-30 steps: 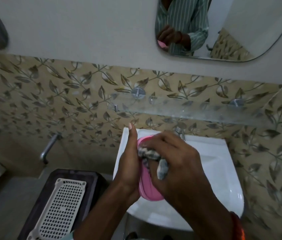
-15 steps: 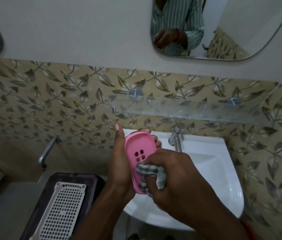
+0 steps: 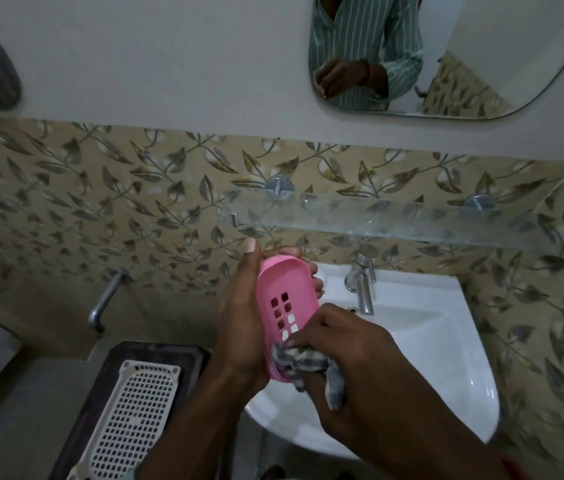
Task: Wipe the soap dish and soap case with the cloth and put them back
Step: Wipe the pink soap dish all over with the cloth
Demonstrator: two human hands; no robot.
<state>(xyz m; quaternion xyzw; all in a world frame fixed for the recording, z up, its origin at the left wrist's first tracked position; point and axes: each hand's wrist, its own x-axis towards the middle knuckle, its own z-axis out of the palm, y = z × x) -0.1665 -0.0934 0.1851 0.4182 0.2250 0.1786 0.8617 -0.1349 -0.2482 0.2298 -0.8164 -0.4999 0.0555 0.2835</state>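
Since 1 second ago the cloth (image 3: 303, 362) has slid from the upper middle of the pink soap dish (image 3: 285, 306) down to its near end, uncovering the grid of square drain holes, and the dish has tipped so its inner face shows.

The dish is held on edge above the left part of the white sink (image 3: 429, 341), long axis running away from the camera. The left hand (image 3: 242, 327) grasps it from behind, thumb along the left rim and fingertips curled over the far end. The right hand (image 3: 349, 358) is clenched on the bunched checked cloth, pressing it into the dish's near end; a loose tail of cloth hangs below the knuckles.

Risks, as I judge them: the dish is pinched only at its rims, so a hard downward stroke of the cloth could lever it out of the left hand, and it would drop into the basin or onto the floor. The hanging tail could snag in a drain hole and jerk the dish. The tap (image 3: 362, 285) stands near on the right, so a wide stroke might knock it.

Above, the glass shelf (image 3: 412, 221) is bare. A white perforated tray (image 3: 131, 420) lies on a dark stand at lower left. No second soap case is visible to me.
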